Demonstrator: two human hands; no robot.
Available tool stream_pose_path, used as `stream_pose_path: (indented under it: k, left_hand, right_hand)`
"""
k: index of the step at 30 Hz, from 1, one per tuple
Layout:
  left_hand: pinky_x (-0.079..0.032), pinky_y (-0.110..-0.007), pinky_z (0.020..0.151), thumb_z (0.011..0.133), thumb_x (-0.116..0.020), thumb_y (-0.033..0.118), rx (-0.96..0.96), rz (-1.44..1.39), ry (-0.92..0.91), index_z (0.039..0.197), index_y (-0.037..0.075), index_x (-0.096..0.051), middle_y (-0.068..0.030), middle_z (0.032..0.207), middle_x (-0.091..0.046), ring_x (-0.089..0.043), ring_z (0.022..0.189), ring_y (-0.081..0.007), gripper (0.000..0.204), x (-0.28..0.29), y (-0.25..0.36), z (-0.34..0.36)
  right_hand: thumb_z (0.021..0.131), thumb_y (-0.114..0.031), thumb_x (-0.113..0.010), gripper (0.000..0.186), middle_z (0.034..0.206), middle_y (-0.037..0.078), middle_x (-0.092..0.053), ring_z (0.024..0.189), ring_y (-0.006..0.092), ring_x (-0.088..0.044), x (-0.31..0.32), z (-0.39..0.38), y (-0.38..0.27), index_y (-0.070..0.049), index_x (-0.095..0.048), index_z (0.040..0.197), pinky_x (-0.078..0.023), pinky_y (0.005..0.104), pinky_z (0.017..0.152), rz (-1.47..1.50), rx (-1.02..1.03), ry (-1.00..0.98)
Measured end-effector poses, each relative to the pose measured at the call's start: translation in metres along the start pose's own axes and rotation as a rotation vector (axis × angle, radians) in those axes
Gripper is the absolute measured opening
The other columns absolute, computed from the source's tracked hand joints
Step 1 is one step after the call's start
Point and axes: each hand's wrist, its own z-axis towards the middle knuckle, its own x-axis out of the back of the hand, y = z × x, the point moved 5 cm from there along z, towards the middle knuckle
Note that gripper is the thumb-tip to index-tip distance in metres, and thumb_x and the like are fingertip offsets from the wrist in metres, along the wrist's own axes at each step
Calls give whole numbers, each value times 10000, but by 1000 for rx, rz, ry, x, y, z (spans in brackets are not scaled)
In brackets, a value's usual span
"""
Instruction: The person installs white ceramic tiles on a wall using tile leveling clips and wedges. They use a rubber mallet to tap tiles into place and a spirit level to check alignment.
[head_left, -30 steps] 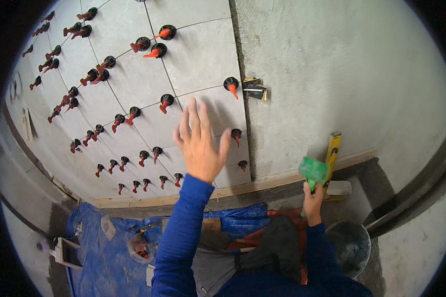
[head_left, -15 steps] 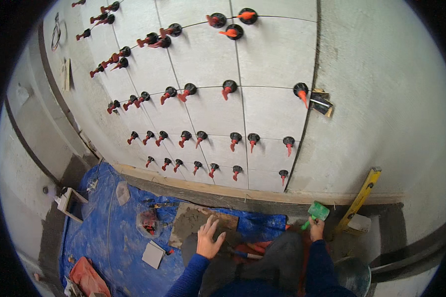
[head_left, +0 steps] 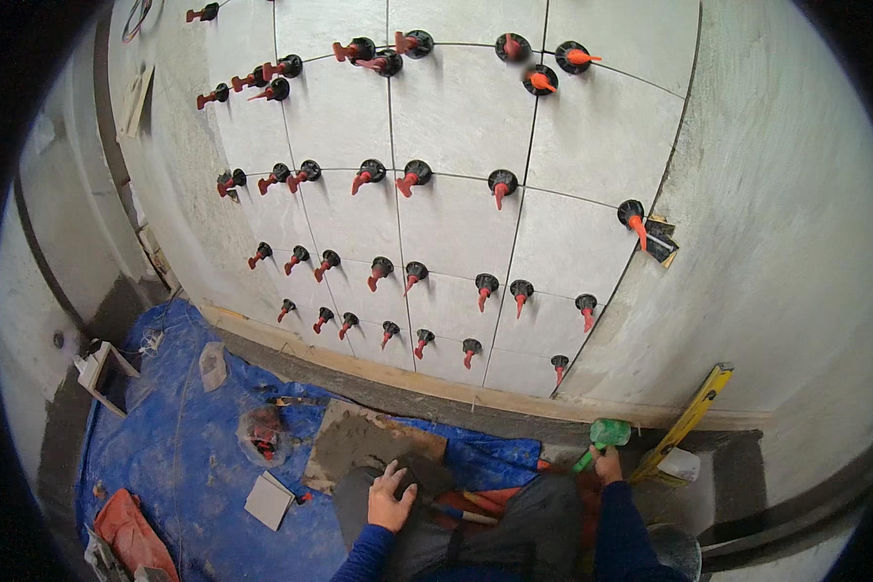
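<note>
My right hand (head_left: pixel 607 466) is closed round the handle of a green mallet (head_left: pixel 611 433), its head raised near the foot of the wall. On my bent knee rests my left hand (head_left: pixel 390 499), empty, with its fingers apart. Ahead stands a wall of large pale grey tiles (head_left: pixel 461 228). Black and red tile levelling clips (head_left: pixel 502 184) stick out along the joints, several of them with orange-red handles. Left of my knee lies a mortar-smeared board (head_left: pixel 349 441).
A yellow spirit level (head_left: pixel 687 417) leans at the right wall beside a white block (head_left: pixel 679 466). A bucket (head_left: pixel 677 549) stands by my right arm. Blue tarp (head_left: pixel 199 436) covers the floor at left, holding a clear bag of red pieces (head_left: pixel 264 435), a small tile (head_left: pixel 269 501) and a red bag (head_left: pixel 134 535).
The view has shifted, with the tiles and clips now placed differently in it. My left hand has come down onto my knee. The mallet stays in my right hand, its head turned slightly.
</note>
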Motion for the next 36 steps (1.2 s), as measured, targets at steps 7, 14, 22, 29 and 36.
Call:
stream_pose_path:
  k: [7,14,22,29,36]
  left_hand:
    - [-526,-430,989,979,-700,261,101,-381,-67,1161,14,-765,-171,1190,-755,-690,1116,-350,314,2,58,24]
    - [-517,-348,866,1080,-593,277,-434,-885,-208,1103,-35,-734,-158,1053,-745,-688,938,-246,344,41,295,113]
    - [-545,-296,741,1114,-497,466,9,-1480,-845,1140,23,-645,-33,931,-649,-614,794,-137,468,26,442,217]
    - [-395,-251,493,1094,-525,480,93,-1618,-1052,910,133,-618,40,695,-567,-474,543,-96,404,2,485,230]
    - [-306,-297,424,1043,-604,342,82,-1637,-1111,788,168,-562,28,599,-519,-391,447,-109,312,-6,503,249]
  right_hand:
    - [949,-399,-748,592,1276,281,-670,1168,453,-637,50,-64,-49,62,-644,1306,-510,542,1000,-247,-57,248]
    - [968,-279,-729,312,863,177,-748,764,301,-716,184,-139,-310,32,-733,993,-549,408,720,50,449,732]
    - [963,-308,-736,281,892,171,-720,737,361,-706,245,-215,-552,-38,-670,1003,-552,449,646,-200,974,787]
    - [1040,-356,-583,338,914,203,-738,789,428,-727,245,-176,-587,-38,-678,979,-564,532,684,-548,835,754]
    - [1043,-328,-576,331,786,213,-726,712,425,-717,243,-156,-589,-35,-672,925,-551,531,629,-590,884,768]
